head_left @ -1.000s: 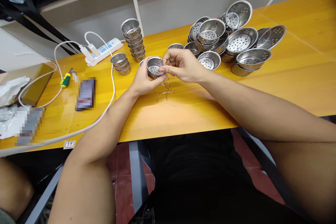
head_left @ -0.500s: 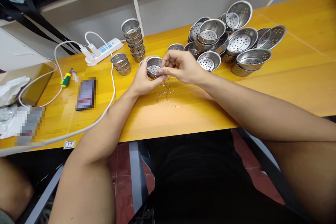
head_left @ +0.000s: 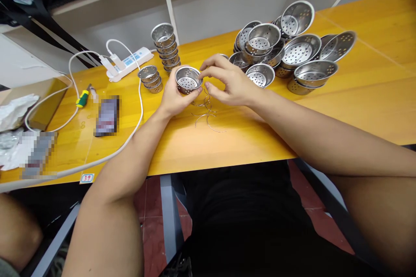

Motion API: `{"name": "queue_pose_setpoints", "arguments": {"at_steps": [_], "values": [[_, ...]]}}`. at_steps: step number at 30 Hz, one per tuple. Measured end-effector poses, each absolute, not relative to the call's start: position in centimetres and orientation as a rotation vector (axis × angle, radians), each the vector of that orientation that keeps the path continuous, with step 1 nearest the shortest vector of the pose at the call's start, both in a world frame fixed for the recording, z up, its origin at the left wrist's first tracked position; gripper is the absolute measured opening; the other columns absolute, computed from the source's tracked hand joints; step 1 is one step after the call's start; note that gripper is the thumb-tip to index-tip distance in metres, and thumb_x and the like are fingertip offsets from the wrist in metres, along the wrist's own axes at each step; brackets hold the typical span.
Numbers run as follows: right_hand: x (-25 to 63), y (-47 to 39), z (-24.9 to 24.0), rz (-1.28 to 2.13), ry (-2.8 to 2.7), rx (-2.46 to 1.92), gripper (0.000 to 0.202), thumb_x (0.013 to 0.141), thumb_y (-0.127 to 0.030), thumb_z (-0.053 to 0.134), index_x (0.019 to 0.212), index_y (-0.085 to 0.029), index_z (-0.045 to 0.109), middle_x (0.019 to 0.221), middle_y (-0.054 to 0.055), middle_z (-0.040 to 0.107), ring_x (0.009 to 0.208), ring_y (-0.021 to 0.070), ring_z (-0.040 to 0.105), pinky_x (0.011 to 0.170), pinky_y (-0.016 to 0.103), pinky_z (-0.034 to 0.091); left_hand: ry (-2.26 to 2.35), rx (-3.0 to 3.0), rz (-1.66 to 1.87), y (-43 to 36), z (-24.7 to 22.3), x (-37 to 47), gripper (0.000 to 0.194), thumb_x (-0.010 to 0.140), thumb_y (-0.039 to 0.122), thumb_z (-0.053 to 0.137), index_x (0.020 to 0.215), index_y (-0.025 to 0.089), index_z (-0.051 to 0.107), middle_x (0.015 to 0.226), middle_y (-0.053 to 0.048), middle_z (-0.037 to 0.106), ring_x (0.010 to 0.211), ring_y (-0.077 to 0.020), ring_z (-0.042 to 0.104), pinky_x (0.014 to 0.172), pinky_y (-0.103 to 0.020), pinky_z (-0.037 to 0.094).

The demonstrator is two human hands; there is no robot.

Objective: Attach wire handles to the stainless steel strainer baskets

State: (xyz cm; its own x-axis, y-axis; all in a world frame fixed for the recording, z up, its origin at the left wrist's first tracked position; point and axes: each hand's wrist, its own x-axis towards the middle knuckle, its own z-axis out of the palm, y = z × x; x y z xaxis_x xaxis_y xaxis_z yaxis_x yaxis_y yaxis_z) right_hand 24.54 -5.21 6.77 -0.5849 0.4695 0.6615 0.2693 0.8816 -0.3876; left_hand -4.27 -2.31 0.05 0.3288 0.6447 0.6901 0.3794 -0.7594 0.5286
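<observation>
My left hand (head_left: 175, 95) is wrapped round a small perforated metal cup (head_left: 187, 81), its mouth tilted up toward me. Just right of the cup is my right hand (head_left: 225, 78), thumb and index finger apart, with its fingertips close to the rim; whether they touch it I cannot tell. No object shows between those fingers. Thin curved wires (head_left: 208, 114) lie on the table below the cup, partly hidden by my left thumb.
Nested perforated cups form a tall stack (head_left: 167, 47) and a short stack (head_left: 150, 78) at left. A larger heap of cups (head_left: 263, 45) stands at right. A power strip (head_left: 130, 64), its white cable, a phone (head_left: 107, 116) and a green-yellow screwdriver (head_left: 82, 98) lie leftward.
My right thumb and index finger have parted, and the hand has drawn slightly away from the cup. The cup in my left hand has shifted a little left.
</observation>
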Motion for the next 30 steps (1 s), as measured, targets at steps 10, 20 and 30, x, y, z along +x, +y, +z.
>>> {"name": "queue_pose_setpoints", "arguments": {"at_steps": [10,20,30], "values": [[24.0,-5.4,5.5,0.407,-2.328,-0.555,0.044,0.110,-0.038,0.077,0.152,-0.032,0.088,0.167,0.019,0.065,0.157,0.0465,0.065,0.139,0.077,0.054,0.980,2.311,1.327,-4.2,1.5,-3.4,0.092,0.099,0.088,0.091,0.164,0.033,0.054,0.150,-0.010,0.076,0.147,-0.0357,0.082,0.134,-0.060,0.068],[23.6,-6.0,6.9,0.240,-2.288,-0.542,0.042,0.113,-0.045,0.084,0.152,-0.031,0.084,0.168,0.019,0.066,0.149,0.0446,0.068,0.130,0.072,0.058,0.951,2.392,1.315,-4.0,1.4,-3.6,0.096,0.098,0.067,0.100,0.169,0.033,0.046,0.168,-0.016,0.071,0.159,-0.0375,0.078,0.139,-0.058,0.067],[23.7,-4.5,9.1,0.255,-2.352,-0.530,0.022,0.121,-0.042,0.072,0.125,-0.028,0.089,0.133,0.013,0.084,0.123,0.0374,0.080,0.112,0.055,0.065,0.984,2.368,1.340,-3.0,0.5,-4.1,0.111,0.104,0.078,0.089,0.188,0.040,0.026,0.188,-0.018,0.054,0.176,-0.0407,0.064,0.146,-0.063,0.060]]}}
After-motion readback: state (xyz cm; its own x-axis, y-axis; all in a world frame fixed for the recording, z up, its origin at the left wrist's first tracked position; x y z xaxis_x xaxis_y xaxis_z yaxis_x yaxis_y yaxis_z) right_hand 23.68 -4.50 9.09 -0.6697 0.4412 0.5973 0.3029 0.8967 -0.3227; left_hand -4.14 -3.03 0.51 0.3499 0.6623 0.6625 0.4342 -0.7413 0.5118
